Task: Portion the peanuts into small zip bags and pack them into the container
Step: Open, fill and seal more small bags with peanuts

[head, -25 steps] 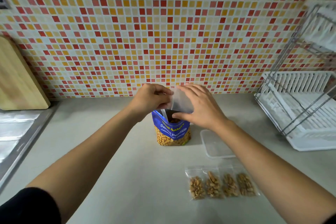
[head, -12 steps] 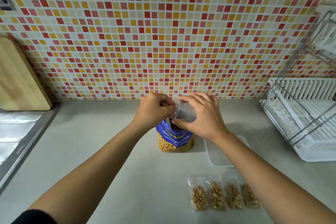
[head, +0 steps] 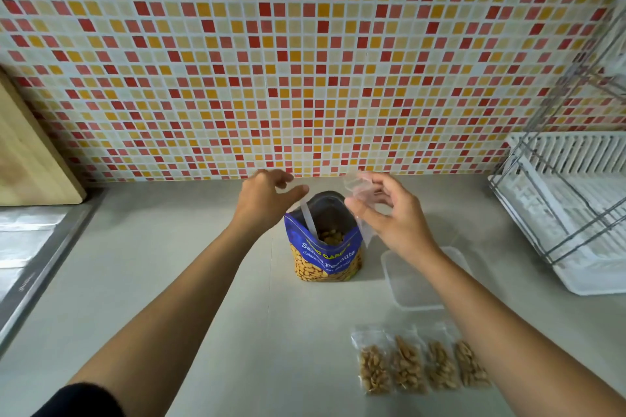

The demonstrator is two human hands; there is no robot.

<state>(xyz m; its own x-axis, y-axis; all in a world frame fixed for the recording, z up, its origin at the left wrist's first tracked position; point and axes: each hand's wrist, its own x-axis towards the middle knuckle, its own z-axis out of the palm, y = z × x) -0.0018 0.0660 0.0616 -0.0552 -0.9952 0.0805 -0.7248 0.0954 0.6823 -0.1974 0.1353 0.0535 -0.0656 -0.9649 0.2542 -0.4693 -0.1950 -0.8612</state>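
The open peanut bag (head: 325, 247) stands upright in the middle of the table (head: 203, 281), with a white scoop handle (head: 310, 220) leaning out of its mouth. Above its right rim, the right hand (head: 389, 213) pinches an empty zip bag (head: 359, 186). The left hand (head: 267, 200) hovers by the handle, fingers loosely spread, holding nothing. 4 filled bags (head: 420, 362) lie near the clear container (head: 413, 284). Portion 5 looks to be starting. The next move calls for the left hand to take the scoop while the bag's mouth is held open.
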